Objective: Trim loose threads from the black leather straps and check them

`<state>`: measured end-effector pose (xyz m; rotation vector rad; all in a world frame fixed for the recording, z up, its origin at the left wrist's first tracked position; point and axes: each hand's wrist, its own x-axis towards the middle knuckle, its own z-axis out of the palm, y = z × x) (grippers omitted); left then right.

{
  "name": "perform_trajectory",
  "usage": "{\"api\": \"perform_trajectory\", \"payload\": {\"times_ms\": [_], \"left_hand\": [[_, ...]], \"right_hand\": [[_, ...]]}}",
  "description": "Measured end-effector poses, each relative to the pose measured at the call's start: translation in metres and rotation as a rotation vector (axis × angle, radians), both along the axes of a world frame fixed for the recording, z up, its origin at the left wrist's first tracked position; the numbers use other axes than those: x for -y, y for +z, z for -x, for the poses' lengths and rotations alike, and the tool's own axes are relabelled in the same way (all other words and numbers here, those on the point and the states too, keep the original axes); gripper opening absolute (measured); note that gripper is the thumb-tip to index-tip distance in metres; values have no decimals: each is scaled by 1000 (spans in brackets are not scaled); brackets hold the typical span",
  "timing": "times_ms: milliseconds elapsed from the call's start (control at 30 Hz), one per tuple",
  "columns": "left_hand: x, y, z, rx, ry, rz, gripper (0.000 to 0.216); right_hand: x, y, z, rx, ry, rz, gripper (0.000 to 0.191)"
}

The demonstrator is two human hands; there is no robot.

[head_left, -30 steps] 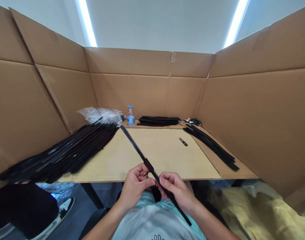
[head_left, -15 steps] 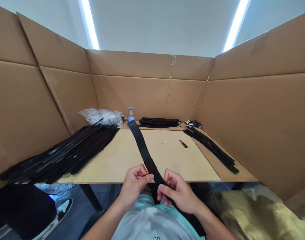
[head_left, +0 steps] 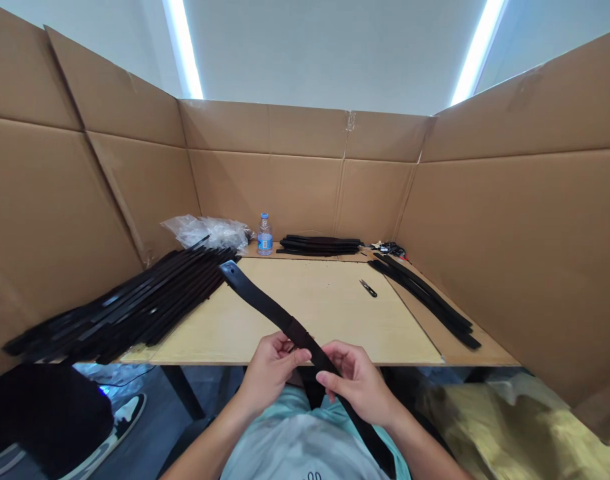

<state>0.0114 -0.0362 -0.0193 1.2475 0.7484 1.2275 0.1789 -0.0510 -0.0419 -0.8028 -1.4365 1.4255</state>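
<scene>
Your left hand [head_left: 275, 370] and right hand [head_left: 357, 383] pinch a long, flat, black flexible strip [head_left: 259, 299] near its middle, thumbs closed at its edges, apparently to steady it while its far end angles over the pale wood-look tabletop [head_left: 295, 287]. Beyond it lie small dark-handled snips [head_left: 369, 288], seemingly kept within reach, and more long black strips, fanned in a thick pile [head_left: 149, 293] at left, in a neat stack [head_left: 321, 245] behind and as a few loose lengths [head_left: 425, 300] at right, probably to keep batches apart.
</scene>
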Motion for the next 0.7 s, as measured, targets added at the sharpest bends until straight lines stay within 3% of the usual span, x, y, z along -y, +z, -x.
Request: {"api": "perform_trajectory", "payload": {"times_ms": [233,400,567,700], "left_hand": [[-1,-2,2,-148,19,-111,20],[0,-9,3,-269,69,-132,28],[-3,-11,4,-247,115,-154,41],[-4,-12,5,-193,58,-164,39]], "right_hand": [[4,1,0,53,-36,65,41],[4,2,-2,1,-43,-2,39],[1,4,-3,-78,-5,-37,34],[-1,1,-5,-52,-31,6,34]]}}
